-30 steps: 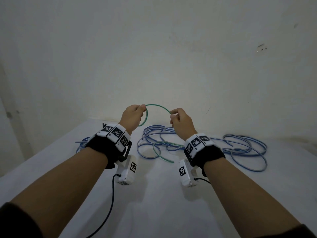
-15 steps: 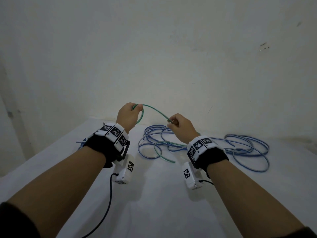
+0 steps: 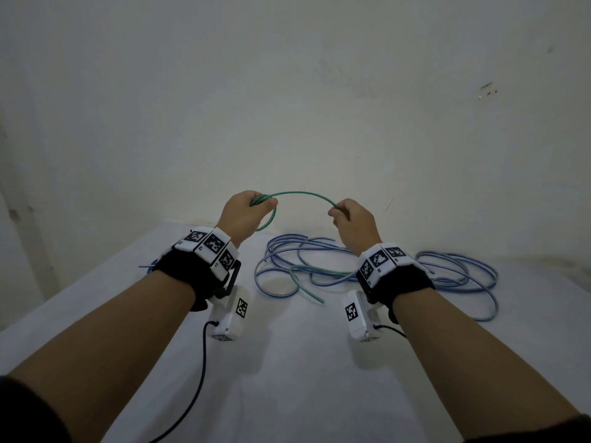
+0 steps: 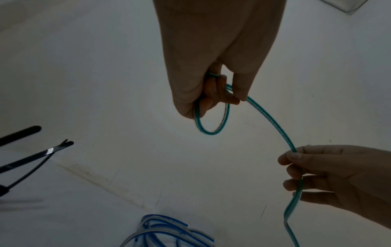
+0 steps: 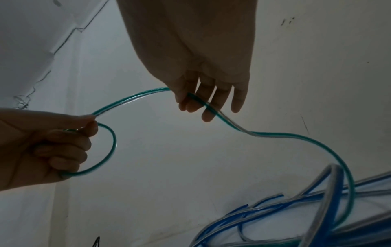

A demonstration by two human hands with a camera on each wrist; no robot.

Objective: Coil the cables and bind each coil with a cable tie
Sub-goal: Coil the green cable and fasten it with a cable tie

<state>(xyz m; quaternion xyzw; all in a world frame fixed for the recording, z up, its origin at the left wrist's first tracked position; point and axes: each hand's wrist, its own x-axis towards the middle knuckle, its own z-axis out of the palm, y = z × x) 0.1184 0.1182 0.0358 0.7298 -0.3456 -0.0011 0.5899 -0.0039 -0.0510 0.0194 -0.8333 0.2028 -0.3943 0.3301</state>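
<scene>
— While the blue cables point(image 3: 377, 270) sprawl loose on the white table point(image 3: 303, 362) at twelve o'clock from my wrists, what am I actually holding?

— I have the green cable point(image 3: 300, 194) up in the air. My left hand point(image 3: 246, 215) is curled round one small loop of it, and my right hand point(image 3: 355, 222) pinches the running length at three o'clock from that loop.

— How will it handle?

— Light and springy, I'd judge; it arcs between my hands rather than hanging limp, so loops will want to spring open. The jacket looks smooth, maybe slippery.

— Where should I take hold?

— Keep gripping where the turns cross, and feed slack from close by. The black cable ties point(image 4: 36, 155) lie at nine o'clock of my left hand.
</scene>
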